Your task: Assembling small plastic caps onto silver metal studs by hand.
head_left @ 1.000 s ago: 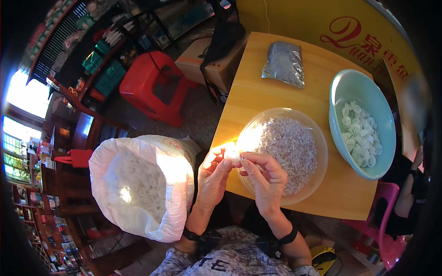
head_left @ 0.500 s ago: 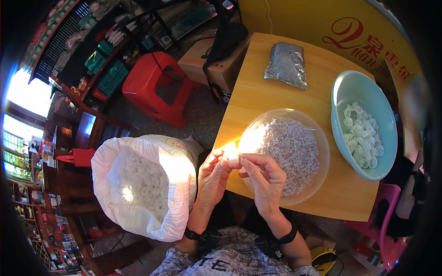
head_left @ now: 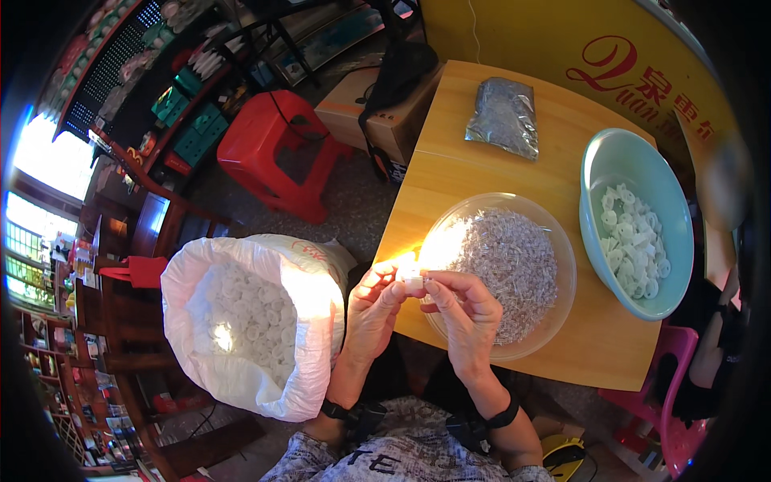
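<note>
Between my hands is a small white plastic piece, partly washed out by bright sunlight. My left hand pinches it from the left with thumb and fingers. My right hand is closed at its right end, the thumb and forefinger pressed around something small, perhaps a thin clear piece, too fine to make out. Just beyond my right hand is a round clear tub, filled with many short clear plastic pieces. Left of my left hand stands an open white woven sack of translucent white ring-like parts.
A light blue basin with white plastic parts stands at the table's right. A silvery plastic bag lies at the back of the wooden table. Red stool and cardboard box are far left; another person's arm shows right.
Both hands stay together on the white piece, with only slight finger movement. The whole view has shifted a little; nothing else has visibly moved.
</note>
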Demonstrator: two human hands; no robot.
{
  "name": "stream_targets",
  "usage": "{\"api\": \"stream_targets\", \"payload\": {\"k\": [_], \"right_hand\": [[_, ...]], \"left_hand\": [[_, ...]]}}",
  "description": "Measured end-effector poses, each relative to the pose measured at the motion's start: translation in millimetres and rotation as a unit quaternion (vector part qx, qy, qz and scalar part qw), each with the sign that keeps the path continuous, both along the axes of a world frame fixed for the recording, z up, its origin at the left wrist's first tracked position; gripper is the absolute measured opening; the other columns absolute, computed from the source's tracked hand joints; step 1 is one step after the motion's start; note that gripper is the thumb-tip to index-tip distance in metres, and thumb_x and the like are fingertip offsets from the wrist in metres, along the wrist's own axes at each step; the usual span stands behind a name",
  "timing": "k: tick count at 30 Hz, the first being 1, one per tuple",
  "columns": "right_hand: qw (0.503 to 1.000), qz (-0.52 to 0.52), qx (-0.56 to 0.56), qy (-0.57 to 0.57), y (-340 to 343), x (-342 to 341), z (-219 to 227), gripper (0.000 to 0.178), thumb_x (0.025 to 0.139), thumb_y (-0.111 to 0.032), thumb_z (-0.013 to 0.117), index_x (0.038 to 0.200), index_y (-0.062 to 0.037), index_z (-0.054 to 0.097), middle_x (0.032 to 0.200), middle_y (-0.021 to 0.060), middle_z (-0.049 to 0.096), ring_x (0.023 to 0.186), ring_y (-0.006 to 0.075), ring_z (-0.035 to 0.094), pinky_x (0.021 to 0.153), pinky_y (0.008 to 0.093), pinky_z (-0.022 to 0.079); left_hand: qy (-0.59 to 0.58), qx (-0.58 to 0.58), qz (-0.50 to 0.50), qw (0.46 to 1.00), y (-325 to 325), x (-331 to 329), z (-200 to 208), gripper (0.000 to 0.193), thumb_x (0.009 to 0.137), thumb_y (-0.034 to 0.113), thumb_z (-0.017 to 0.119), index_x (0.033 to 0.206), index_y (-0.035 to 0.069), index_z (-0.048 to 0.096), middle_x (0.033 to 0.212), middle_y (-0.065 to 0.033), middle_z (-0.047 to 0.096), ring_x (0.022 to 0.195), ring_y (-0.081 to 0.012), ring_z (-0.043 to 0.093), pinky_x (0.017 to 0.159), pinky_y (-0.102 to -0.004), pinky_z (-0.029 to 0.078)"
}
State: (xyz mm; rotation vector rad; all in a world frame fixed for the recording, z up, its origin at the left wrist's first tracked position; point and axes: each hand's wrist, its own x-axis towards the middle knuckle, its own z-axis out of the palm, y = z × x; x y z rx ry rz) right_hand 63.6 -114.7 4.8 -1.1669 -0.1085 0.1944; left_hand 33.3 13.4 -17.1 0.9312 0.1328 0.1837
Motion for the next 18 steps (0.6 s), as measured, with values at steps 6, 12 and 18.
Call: {"api": "stream_targets", "payload": {"k": [6, 12, 18], "right_hand": [[0.998, 0.002, -0.053, -0.039, -7, 3, 0, 0.011, 0.088, -0.005, 0.06, 0.098, -0.0015, 0.061, 0.095, 0.0085, 0.066, 0.083, 0.0117, 0.063, 0.068, 0.0233, 0.054], [0.999, -0.001, -0.036, -0.04, -10, 2, -3, 0.009, 0.088, -0.005, 0.059, 0.096, -0.0013, 0.061, 0.094, 0.0084, 0.066, 0.082, 0.0117, 0.063, 0.066, 0.0231, 0.055], [0.999, 0.012, 0.022, 0.04, -12, -1, 1, 0.01, 0.088, -0.007, 0.06, 0.096, -0.0009, 0.061, 0.093, 0.0066, 0.065, 0.082, 0.011, 0.063, 0.068, 0.0237, 0.054]], "left_hand": [[-0.004, 0.06, 0.001, 0.998, 4, -2, -5, 0.035, 0.084, 0.009, 0.066, 0.116, 0.001, 0.055, 0.106, -0.0104, 0.062, 0.092, -0.0162, 0.061, 0.085, -0.0301, 0.048], [-0.008, 0.089, -0.01, 0.996, 3, -1, -2, 0.035, 0.082, 0.011, 0.068, 0.114, 0.001, 0.056, 0.103, -0.0109, 0.063, 0.091, -0.0164, 0.06, 0.08, -0.0296, 0.049], [-0.013, 0.092, -0.012, 0.996, 2, -3, 1, 0.036, 0.08, 0.005, 0.069, 0.114, 0.001, 0.058, 0.104, -0.011, 0.063, 0.093, -0.0168, 0.06, 0.083, -0.029, 0.048]]}}
